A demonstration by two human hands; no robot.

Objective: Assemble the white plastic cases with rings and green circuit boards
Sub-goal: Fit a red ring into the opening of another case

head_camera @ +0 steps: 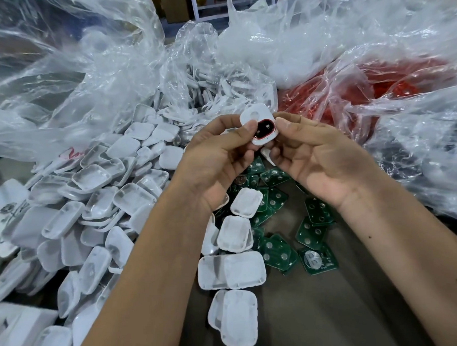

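Observation:
A white plastic case (256, 115) with a red ring (265, 130) set in its oval opening is held up between both hands above the table. My left hand (216, 157) pinches its left side, thumb on the ring's edge. From the right, my right hand (316, 155) pinches the case with thumb and forefinger. Green circuit boards (279, 252) lie scattered on the table below the hands. A big heap of white case halves (96, 195) fills the left side, and several closed white cases (236, 270) lie in a row at the centre.
A clear bag of red rings (350, 95) sits at the back right. Crumpled clear plastic bags (84, 74) cover the back and right of the table. White boxes (1, 211) stand at the left edge. Brown table surface (322, 313) shows at the front.

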